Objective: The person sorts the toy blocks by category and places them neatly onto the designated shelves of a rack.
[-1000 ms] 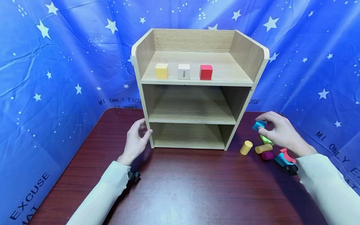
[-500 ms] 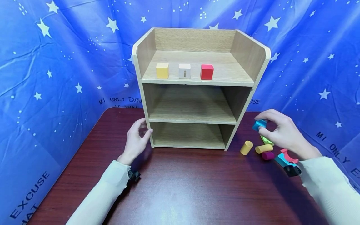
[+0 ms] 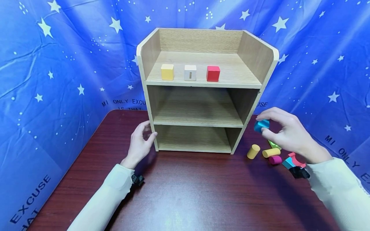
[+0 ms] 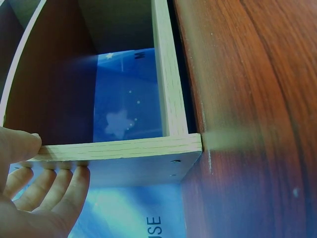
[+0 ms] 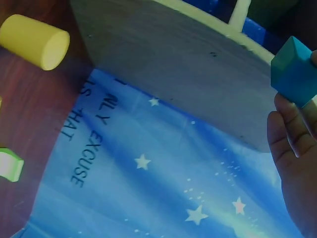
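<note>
My right hand (image 3: 289, 131) pinches a blue block (image 3: 261, 125) between thumb and fingers, held up above the loose blocks right of the wooden shelf (image 3: 199, 123). The right wrist view shows the same blue block (image 5: 293, 72) with flat faces, beside the shelf's side panel. My left hand (image 3: 139, 144) grips the front edge of the shelf's left side panel, low down. In the left wrist view its thumb lies on the inner side of that panel (image 4: 119, 148) and its fingers on the outer side. A yellow cube (image 3: 167, 72), a white cube (image 3: 190, 73) and a red cube (image 3: 213, 74) stand in a row on the top level.
On the dark red table (image 3: 185, 192), right of the shelf, stands a yellow cylinder (image 3: 253, 151). Near it lie another yellow cylinder (image 3: 271, 152), a purple cylinder (image 3: 275, 160), a green block (image 3: 274, 145), a red arch (image 3: 296, 160) and another blue block (image 3: 288, 163). A blue starry curtain (image 3: 72, 64) hangs behind.
My right hand has risen slightly and shifted a little left toward the shelf, carrying the blue block. The left hand keeps its grip on the side panel.
</note>
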Action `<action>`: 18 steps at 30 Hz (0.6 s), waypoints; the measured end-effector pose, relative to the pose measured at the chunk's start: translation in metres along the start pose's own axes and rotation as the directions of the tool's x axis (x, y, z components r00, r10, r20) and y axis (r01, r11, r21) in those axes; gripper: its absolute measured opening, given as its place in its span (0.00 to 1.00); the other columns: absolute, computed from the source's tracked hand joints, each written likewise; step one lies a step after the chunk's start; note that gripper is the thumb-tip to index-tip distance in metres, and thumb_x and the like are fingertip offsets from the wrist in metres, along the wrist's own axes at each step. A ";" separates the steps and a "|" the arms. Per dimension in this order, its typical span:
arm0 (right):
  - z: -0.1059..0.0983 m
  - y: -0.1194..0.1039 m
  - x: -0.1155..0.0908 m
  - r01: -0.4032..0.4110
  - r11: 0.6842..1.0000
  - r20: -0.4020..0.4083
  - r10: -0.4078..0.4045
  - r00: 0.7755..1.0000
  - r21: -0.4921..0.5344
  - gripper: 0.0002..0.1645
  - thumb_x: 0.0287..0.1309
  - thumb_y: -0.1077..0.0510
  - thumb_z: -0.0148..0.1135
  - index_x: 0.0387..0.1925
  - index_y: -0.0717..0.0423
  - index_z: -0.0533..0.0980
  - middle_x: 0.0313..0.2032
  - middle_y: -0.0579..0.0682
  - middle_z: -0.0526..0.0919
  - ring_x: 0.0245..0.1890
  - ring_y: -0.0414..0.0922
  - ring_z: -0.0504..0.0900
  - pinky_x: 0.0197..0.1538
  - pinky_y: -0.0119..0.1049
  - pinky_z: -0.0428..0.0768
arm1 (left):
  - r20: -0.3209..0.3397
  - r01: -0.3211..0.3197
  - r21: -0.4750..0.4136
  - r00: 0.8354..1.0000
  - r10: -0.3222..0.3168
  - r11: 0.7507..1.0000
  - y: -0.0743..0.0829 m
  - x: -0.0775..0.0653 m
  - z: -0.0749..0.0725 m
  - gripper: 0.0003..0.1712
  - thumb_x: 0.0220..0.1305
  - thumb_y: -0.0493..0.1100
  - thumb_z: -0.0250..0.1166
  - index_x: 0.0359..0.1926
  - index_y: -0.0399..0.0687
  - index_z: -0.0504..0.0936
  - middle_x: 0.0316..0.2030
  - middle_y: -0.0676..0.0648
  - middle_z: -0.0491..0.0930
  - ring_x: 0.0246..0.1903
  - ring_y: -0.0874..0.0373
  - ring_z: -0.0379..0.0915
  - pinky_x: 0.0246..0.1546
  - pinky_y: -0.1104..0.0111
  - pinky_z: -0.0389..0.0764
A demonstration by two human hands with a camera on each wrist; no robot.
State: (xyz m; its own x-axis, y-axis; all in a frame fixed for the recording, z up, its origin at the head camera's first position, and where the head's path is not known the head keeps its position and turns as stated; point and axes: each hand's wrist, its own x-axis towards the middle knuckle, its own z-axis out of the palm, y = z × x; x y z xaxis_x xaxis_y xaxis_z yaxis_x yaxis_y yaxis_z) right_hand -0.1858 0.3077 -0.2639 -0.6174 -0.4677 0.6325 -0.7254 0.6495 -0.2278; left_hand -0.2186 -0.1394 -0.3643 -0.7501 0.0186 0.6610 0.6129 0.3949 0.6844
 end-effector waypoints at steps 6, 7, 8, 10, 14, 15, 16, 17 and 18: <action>-0.007 -0.014 0.018 0.073 0.997 -0.017 -0.072 0.997 0.039 0.24 0.37 0.70 0.66 0.43 0.57 0.81 0.41 0.47 0.81 0.42 0.35 0.75 0.44 0.20 0.71 | -0.002 0.001 0.008 1.000 -0.001 1.000 0.000 0.000 -0.001 0.23 0.53 0.22 0.66 0.52 0.27 0.74 0.41 0.31 0.78 0.39 0.40 0.79 0.39 0.52 0.85; -0.009 -0.016 0.021 0.082 0.996 -0.020 -0.082 0.996 0.043 0.24 0.37 0.71 0.66 0.42 0.58 0.81 0.40 0.48 0.81 0.42 0.35 0.75 0.41 0.20 0.71 | -0.001 0.001 0.010 1.000 -0.001 1.000 0.000 0.000 -0.001 0.23 0.53 0.22 0.66 0.52 0.27 0.74 0.41 0.31 0.78 0.39 0.40 0.79 0.39 0.53 0.85; -0.010 -0.018 0.024 0.091 0.995 -0.025 -0.090 0.996 0.046 0.24 0.36 0.71 0.66 0.42 0.58 0.81 0.40 0.49 0.81 0.42 0.36 0.75 0.41 0.20 0.71 | -0.001 0.002 0.011 1.000 -0.002 1.000 0.000 0.000 -0.001 0.23 0.53 0.22 0.66 0.52 0.27 0.74 0.41 0.31 0.78 0.40 0.41 0.79 0.39 0.53 0.85; -0.012 -0.022 0.030 0.111 0.992 -0.032 -0.109 0.994 0.054 0.24 0.35 0.72 0.66 0.42 0.60 0.81 0.40 0.51 0.81 0.41 0.36 0.75 0.39 0.20 0.71 | 0.002 0.005 0.013 1.000 -0.005 1.000 0.000 0.000 -0.001 0.23 0.53 0.23 0.66 0.52 0.27 0.74 0.41 0.31 0.78 0.40 0.41 0.79 0.40 0.53 0.85; -0.018 -0.030 0.042 0.130 0.989 -0.029 -0.129 0.991 0.072 0.23 0.36 0.73 0.65 0.41 0.61 0.81 0.41 0.53 0.81 0.43 0.37 0.75 0.42 0.21 0.72 | 0.005 0.012 0.015 1.000 -0.012 1.000 0.000 0.000 -0.001 0.23 0.53 0.23 0.66 0.53 0.28 0.74 0.41 0.32 0.79 0.40 0.41 0.79 0.40 0.53 0.84; -0.020 -0.032 0.045 0.132 0.988 -0.024 -0.131 0.991 0.075 0.23 0.36 0.73 0.65 0.41 0.61 0.81 0.41 0.53 0.81 0.43 0.37 0.75 0.42 0.21 0.72 | 0.005 0.012 0.015 1.000 -0.012 1.000 0.000 0.000 -0.001 0.23 0.53 0.23 0.66 0.53 0.28 0.74 0.41 0.32 0.79 0.40 0.41 0.79 0.40 0.53 0.85; -0.021 -0.035 0.048 0.134 0.988 -0.021 -0.133 0.991 0.074 0.23 0.37 0.73 0.65 0.41 0.61 0.81 0.41 0.52 0.81 0.44 0.37 0.75 0.43 0.21 0.72 | 0.006 0.012 0.015 1.000 -0.012 1.000 0.000 0.000 -0.001 0.23 0.53 0.23 0.66 0.53 0.28 0.74 0.41 0.32 0.79 0.40 0.41 0.79 0.40 0.53 0.85; -0.023 -0.038 0.051 0.138 0.988 -0.020 -0.137 0.990 0.073 0.22 0.37 0.72 0.65 0.41 0.61 0.81 0.41 0.52 0.81 0.44 0.37 0.75 0.44 0.22 0.72 | 0.007 0.011 0.014 1.000 -0.011 1.000 0.000 0.000 0.000 0.23 0.53 0.23 0.66 0.53 0.28 0.74 0.41 0.32 0.79 0.40 0.41 0.79 0.40 0.54 0.85; -0.024 -0.040 0.054 0.142 0.987 -0.017 -0.142 0.990 0.070 0.22 0.38 0.72 0.64 0.41 0.60 0.81 0.41 0.52 0.81 0.45 0.37 0.75 0.45 0.22 0.72 | 0.008 0.009 0.014 1.000 -0.009 1.000 0.001 0.000 0.000 0.23 0.53 0.23 0.66 0.53 0.28 0.74 0.41 0.32 0.78 0.40 0.41 0.79 0.40 0.54 0.85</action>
State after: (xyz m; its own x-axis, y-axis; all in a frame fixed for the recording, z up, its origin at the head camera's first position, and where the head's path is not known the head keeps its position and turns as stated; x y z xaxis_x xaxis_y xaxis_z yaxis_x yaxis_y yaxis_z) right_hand -0.1828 0.2709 -0.2023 -0.5033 -0.5447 0.6708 -0.8254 0.5329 -0.1866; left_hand -0.2181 -0.1395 -0.3638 -0.7574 0.0225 0.6525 0.6029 0.4076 0.6858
